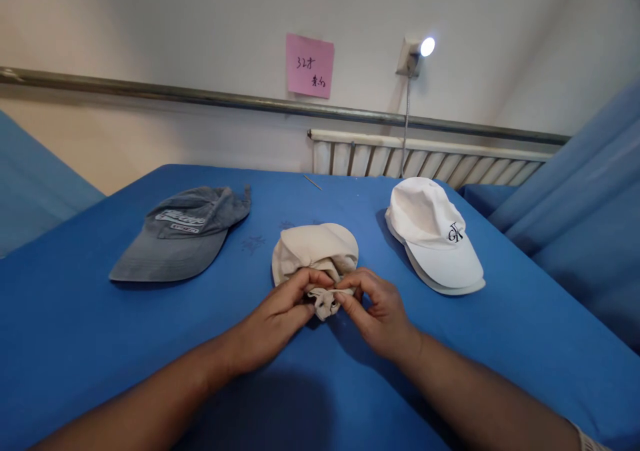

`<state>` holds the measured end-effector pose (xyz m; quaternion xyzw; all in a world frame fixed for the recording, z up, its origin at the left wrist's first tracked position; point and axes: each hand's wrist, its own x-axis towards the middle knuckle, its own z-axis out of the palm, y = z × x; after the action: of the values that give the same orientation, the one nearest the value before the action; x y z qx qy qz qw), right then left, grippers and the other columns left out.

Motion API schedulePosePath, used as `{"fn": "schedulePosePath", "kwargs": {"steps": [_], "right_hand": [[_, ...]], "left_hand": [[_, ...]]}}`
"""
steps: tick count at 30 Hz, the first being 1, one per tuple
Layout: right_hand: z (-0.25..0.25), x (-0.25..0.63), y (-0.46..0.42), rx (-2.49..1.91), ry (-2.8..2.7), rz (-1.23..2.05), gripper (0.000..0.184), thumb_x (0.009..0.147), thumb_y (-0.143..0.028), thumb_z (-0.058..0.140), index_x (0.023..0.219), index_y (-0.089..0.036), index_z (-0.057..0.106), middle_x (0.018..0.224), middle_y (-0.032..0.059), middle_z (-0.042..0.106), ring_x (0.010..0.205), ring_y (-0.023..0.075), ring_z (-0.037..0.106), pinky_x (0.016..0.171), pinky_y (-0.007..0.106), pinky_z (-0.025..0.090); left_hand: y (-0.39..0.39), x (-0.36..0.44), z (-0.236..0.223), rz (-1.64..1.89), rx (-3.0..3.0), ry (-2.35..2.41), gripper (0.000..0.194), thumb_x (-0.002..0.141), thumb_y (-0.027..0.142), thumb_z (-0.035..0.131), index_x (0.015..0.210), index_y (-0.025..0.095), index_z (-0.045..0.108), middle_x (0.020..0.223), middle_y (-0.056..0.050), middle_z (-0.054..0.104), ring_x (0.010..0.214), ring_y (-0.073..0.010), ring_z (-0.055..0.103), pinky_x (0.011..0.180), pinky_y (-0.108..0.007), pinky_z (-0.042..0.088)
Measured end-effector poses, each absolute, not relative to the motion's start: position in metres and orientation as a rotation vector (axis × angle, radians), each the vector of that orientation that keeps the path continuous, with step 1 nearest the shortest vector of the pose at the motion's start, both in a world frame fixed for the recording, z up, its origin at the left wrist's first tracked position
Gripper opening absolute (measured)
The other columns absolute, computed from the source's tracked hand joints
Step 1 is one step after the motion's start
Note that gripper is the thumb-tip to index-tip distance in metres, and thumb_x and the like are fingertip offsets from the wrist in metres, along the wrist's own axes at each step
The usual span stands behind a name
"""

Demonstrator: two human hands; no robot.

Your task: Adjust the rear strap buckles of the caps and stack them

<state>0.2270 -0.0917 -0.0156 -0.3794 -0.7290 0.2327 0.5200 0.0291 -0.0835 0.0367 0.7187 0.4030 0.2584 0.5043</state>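
A beige cap [315, 245] lies in the middle of the blue surface, its back strap bunched up towards me. My left hand [280, 314] pinches the left side of that strap between thumb and fingers. From the right, my right hand [377, 311] grips the other side of the strap, thumb and forefinger closed on the fabric. A small metal eyelet or buckle shows between the two hands. The fingers partly hide the strap's ends.
A grey-blue cap [187, 227] sits on the left of the blue surface [125, 371]. White caps [425, 214], apparently stacked, lie on the right. Behind are a metal rail [200, 95], a radiator [370, 154], a pink note [310, 66] and a lit plug-in lamp [427, 47]. Blue curtains [590, 204] hang at the sides.
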Motion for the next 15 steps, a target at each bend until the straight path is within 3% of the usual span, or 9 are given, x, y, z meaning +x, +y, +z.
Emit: {"fn": "schedulePosePath", "kwargs": {"steps": [6,15], "right_hand": [[-0.006,0.236,-0.094,-0.699,-1.871,0.413,0.018,0.091,-0.01,0.054,0.103,-0.022,0.057,0.095,0.0052,0.064,0.091,0.0176,0.063,0.08,0.033,0.054],[-0.01,0.241,-0.093,-0.669,-1.948,0.18,0.021,0.087,-0.004,0.053,0.098,-0.022,0.053,0.094,0.005,0.06,0.087,0.0166,0.062,0.075,0.03,0.055]], "left_hand": [[-0.086,0.02,0.039,0.664,1.978,0.945,0.024,0.095,0.021,0.045,0.116,0.022,0.055,0.108,-0.005,0.065,0.099,-0.0187,0.061,0.09,-0.033,0.05],[-0.088,0.017,0.037,0.782,2.42,0.796,0.034,0.092,0.011,0.052,0.123,0.026,0.054,0.123,-0.005,0.066,0.113,-0.0186,0.062,0.098,-0.033,0.049]]}}
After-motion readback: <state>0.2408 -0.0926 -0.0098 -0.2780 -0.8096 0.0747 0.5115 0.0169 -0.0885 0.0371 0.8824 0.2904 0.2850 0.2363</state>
